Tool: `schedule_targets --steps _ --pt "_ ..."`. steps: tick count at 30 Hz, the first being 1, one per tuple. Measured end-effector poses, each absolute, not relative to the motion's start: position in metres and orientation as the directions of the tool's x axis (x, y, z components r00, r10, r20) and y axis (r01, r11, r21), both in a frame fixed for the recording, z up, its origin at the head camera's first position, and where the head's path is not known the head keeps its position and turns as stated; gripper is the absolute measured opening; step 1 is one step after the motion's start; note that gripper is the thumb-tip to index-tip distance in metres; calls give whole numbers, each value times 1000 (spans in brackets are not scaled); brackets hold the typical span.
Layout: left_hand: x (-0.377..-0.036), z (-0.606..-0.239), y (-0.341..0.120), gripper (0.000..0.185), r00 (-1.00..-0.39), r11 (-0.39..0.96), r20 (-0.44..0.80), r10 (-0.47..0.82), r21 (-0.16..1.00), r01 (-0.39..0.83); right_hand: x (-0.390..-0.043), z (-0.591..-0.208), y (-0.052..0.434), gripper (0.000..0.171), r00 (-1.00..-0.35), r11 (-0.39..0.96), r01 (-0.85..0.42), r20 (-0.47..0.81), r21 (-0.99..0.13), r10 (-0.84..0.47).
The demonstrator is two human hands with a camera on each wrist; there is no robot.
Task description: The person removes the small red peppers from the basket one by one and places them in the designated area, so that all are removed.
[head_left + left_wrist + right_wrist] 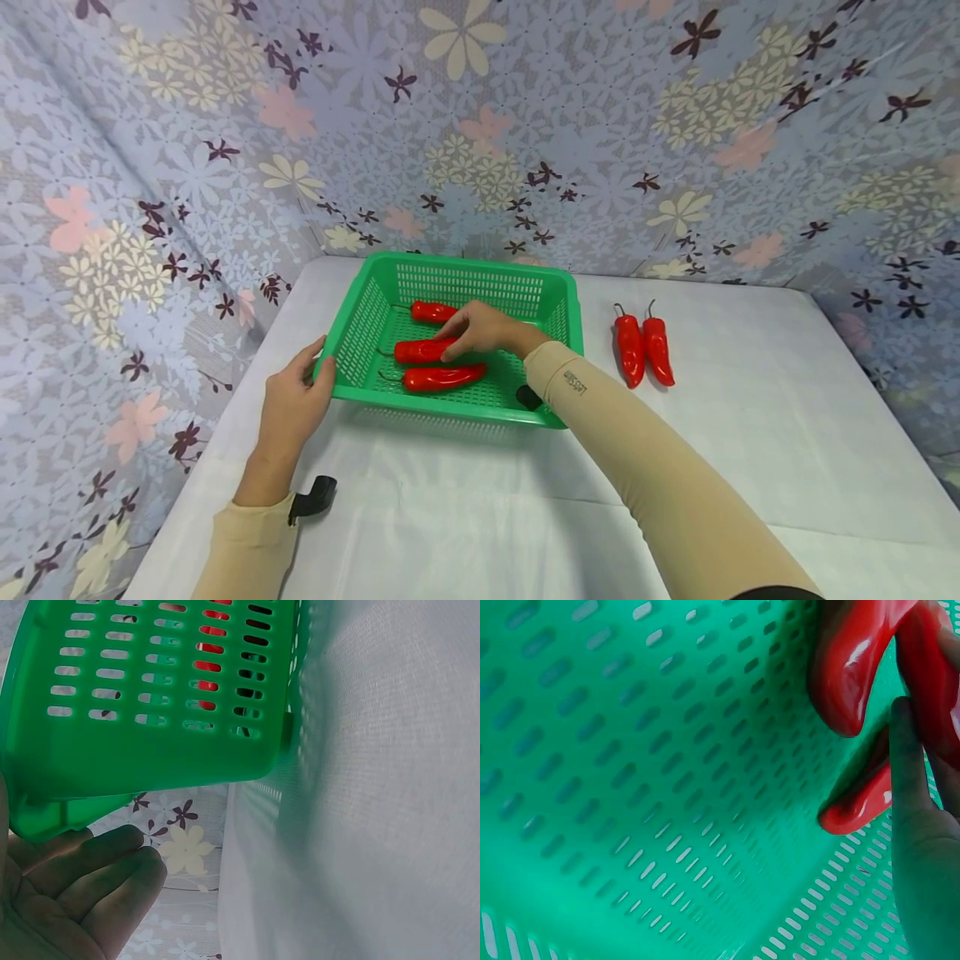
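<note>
In the head view, a green plastic basket (457, 406) with slotted walls stands on the white-covered table. Inside it lie a red pepper (431, 312) near the back wall and another red pepper (444, 378) near the front wall. Between them is a third red pepper (414, 352), which my right hand (487, 327) grips at its tip end. My left hand (298, 400) holds the basket's left rim; in the left wrist view its bent fingers (112, 855) are beneath the rim. The right wrist view shows my right hand (922, 855) against the held pepper, partly cut off by the frame.
Two more red peppers (629, 348) lie side by side on the table, right of the basket. Flowered fabric (480, 150) rises behind the table and along its left side. The white tablecloth (450, 517) extends in front of the basket.
</note>
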State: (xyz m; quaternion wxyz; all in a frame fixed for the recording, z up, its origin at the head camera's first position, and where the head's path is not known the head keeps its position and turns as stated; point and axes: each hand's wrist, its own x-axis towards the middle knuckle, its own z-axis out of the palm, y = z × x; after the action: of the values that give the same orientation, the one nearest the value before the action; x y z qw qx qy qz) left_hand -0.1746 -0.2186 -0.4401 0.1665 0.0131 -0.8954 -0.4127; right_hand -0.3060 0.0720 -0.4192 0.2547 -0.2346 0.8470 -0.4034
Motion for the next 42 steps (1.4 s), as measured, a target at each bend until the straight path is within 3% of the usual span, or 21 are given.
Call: schedule_targets --steps 25,42 --pt "-173 -438 -216 50 -950 662 247 -190 747 61 -298 -389 87 37 -818 540 -194 -169 -819 -550" --pt "-171 -438 -214 49 -946 659 240 -218 751 39 -295 -366 111 39 -953 525 -116 -55 -843 -298"
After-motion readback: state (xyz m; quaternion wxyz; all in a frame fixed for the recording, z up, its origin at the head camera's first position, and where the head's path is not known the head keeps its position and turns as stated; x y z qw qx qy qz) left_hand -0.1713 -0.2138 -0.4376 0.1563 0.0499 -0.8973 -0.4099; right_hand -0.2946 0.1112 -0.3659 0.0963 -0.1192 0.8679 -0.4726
